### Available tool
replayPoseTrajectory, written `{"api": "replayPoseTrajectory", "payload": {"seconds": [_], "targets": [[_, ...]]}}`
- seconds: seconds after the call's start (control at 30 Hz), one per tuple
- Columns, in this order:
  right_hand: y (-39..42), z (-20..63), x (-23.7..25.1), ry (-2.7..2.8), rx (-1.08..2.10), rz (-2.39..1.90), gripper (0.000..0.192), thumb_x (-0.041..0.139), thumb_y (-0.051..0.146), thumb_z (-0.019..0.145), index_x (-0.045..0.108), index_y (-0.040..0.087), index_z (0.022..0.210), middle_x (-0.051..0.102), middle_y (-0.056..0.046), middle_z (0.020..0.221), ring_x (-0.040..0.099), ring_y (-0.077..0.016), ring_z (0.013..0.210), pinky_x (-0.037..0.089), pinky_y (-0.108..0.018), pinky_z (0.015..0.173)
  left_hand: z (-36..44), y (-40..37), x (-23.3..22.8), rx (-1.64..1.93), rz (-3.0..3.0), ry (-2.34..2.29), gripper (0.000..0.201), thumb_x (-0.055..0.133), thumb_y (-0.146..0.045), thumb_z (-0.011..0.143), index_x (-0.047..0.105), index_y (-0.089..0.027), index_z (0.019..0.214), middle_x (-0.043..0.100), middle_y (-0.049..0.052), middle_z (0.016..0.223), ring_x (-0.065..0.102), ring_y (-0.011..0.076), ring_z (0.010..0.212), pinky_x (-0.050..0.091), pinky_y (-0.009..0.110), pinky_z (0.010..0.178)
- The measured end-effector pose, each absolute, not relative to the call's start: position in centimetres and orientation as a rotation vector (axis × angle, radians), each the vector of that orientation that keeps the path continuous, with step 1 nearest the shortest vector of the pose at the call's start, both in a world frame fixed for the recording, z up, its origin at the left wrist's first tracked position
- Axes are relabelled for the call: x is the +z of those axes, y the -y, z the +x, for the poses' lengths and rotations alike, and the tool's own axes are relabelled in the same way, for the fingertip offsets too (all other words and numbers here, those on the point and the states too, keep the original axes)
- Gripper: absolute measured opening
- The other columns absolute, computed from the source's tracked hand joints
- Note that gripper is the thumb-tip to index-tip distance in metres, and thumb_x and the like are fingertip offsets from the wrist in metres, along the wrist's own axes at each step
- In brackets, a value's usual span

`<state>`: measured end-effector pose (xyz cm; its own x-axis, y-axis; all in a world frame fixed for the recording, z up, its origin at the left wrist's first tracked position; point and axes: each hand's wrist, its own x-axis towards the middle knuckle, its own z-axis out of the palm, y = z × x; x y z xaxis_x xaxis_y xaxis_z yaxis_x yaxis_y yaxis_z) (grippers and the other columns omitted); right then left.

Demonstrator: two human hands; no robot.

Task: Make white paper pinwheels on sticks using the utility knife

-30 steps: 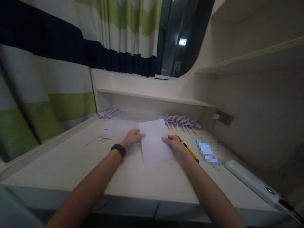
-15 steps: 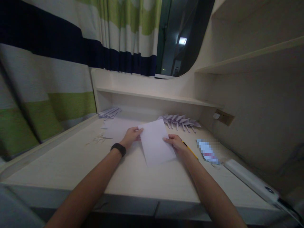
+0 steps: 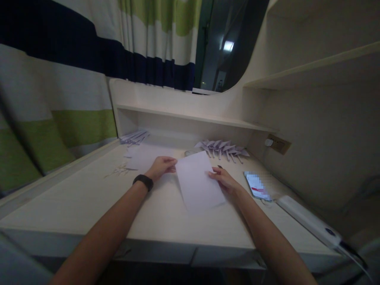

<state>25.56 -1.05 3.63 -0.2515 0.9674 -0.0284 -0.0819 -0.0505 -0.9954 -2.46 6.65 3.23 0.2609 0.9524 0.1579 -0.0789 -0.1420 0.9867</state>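
A white sheet of paper (image 3: 198,182) is held between my two hands, tilted above the desk. My left hand (image 3: 162,168) pinches its upper left edge between thumb and fingers; a dark band circles that wrist. On the opposite edge, my right hand (image 3: 225,180) grips the sheet with the thumb on top. A dark pointed tip (image 3: 219,166) shows just behind the right hand, the rest of it hidden. More white paper (image 3: 148,154) lies flat behind my left hand.
White paper pinwheels (image 3: 221,148) lie in a row at the back right. Paper sticks (image 3: 134,137) are stacked at the back left, with small thin sticks (image 3: 118,170) nearer. A phone (image 3: 255,186) and a long white device (image 3: 308,221) with a cable line the right side.
The sheet's lower edge has swung slightly right and nearer. My left hand has shifted a little left on its edge. The yellow and black pencil beside my right hand is now mostly hidden.
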Motion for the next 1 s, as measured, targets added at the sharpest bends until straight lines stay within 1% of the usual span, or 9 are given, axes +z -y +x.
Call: {"api": "replayPoseTrajectory", "payload": {"seconds": [0.1, 0.27, 0.37, 0.47, 0.53, 0.63, 0.8, 0.9, 1.0], "targets": [[0.7, 25.6, 3.1, 1.313, 1.476, -1.083, 0.038, 0.079, 0.036, 0.064, 0.067, 0.015, 0.093, 0.072, -0.008, 0.085, 0.066, -0.0192, 0.065, 0.052, -0.028, 0.057, -2.5, -6.8, 3.0, 1.141, 1.383, -0.896, 0.03, 0.077, -0.037, 0.064, 0.068, -0.011, 0.076, 0.066, 0.006, 0.072, 0.061, 0.0148, 0.064, 0.053, 0.033, 0.07], [0.2, 26.1, 2.4, 1.324, 1.418, -1.104, 0.037, 0.078, 0.037, 0.064, 0.068, 0.014, 0.092, 0.072, -0.008, 0.084, 0.065, -0.0181, 0.062, 0.051, -0.027, 0.056, -3.0, -7.1, 2.5, 1.048, 1.399, -0.859, 0.033, 0.078, -0.036, 0.064, 0.07, -0.011, 0.084, 0.069, 0.011, 0.082, 0.063, 0.0172, 0.067, 0.053, 0.034, 0.07], [0.1, 26.4, 2.4, 1.352, 1.432, -1.076, 0.04, 0.077, 0.037, 0.066, 0.066, 0.015, 0.098, 0.072, -0.008, 0.086, 0.066, -0.0184, 0.065, 0.052, -0.028, 0.058, -3.3, -7.2, 2.5, 0.994, 1.411, -0.808, 0.034, 0.078, -0.032, 0.065, 0.071, -0.01, 0.089, 0.07, 0.013, 0.087, 0.064, 0.0174, 0.07, 0.052, 0.033, 0.071], [0.2, 26.6, 2.7, 1.387, 1.438, -1.045, 0.049, 0.078, 0.034, 0.065, 0.062, 0.018, 0.109, 0.071, -0.007, 0.094, 0.067, -0.0191, 0.069, 0.053, -0.028, 0.059, -3.3, -7.1, 2.8, 0.981, 1.395, -0.787, 0.035, 0.079, -0.028, 0.064, 0.07, -0.009, 0.093, 0.07, 0.013, 0.093, 0.064, 0.0168, 0.073, 0.051, 0.032, 0.075], [0.3, 26.7, 2.9, 1.396, 1.432, -1.044, 0.054, 0.079, 0.032, 0.064, 0.06, 0.019, 0.113, 0.071, -0.007, 0.097, 0.067, -0.0192, 0.071, 0.053, -0.028, 0.06, -3.2, -6.8, 3.1, 0.971, 1.378, -0.773, 0.034, 0.078, -0.026, 0.066, 0.07, -0.009, 0.094, 0.07, 0.013, 0.094, 0.064, 0.0168, 0.075, 0.05, 0.032, 0.077], [0.5, 26.9, 3.3, 1.377, 1.435, -1.061, 0.052, 0.078, 0.03, 0.064, 0.062, 0.019, 0.112, 0.071, -0.007, 0.096, 0.066, -0.0183, 0.069, 0.052, -0.027, 0.06, -3.0, -6.1, 3.7, 0.95, 1.368, -0.754, 0.03, 0.076, -0.025, 0.068, 0.07, -0.009, 0.093, 0.071, 0.013, 0.093, 0.065, 0.0169, 0.075, 0.05, 0.03, 0.075], [0.4, 27.4, 3.7, 1.359, 1.414, -1.089, 0.052, 0.074, 0.028, 0.067, 0.062, 0.022, 0.118, 0.071, -0.005, 0.097, 0.065, -0.0161, 0.067, 0.05, -0.025, 0.058, -2.9, -5.8, 4.1, 0.972, 1.331, -0.744, 0.026, 0.077, -0.022, 0.067, 0.068, -0.009, 0.088, 0.07, 0.013, 0.087, 0.065, 0.0171, 0.072, 0.051, 0.029, 0.071], [0.2, 27.5, 3.7, 1.408, 1.377, -1.16, 0.048, 0.072, 0.025, 0.067, 0.066, 0.022, 0.114, 0.072, -0.003, 0.09, 0.061, -0.0126, 0.058, 0.046, -0.023, 0.052, -2.7, -6.2, 3.6, 1.032, 1.288, -0.745, 0.03, 0.077, -0.027, 0.068, 0.065, -0.01, 0.091, 0.069, 0.012, 0.088, 0.065, 0.0166, 0.074, 0.053, 0.029, 0.073], [0.2, 27.0, 3.7, 1.466, 1.333, -1.177, 0.045, 0.069, 0.022, 0.066, 0.068, 0.022, 0.111, 0.072, -0.002, 0.089, 0.057, -0.01, 0.053, 0.04, -0.021, 0.047, -2.1, -6.6, 2.9, 1.121, 1.244, -0.76, 0.039, 0.076, -0.032, 0.07, 0.057, -0.015, 0.099, 0.068, 0.008, 0.086, 0.066, 0.0151, 0.073, 0.053, 0.03, 0.074]]}}
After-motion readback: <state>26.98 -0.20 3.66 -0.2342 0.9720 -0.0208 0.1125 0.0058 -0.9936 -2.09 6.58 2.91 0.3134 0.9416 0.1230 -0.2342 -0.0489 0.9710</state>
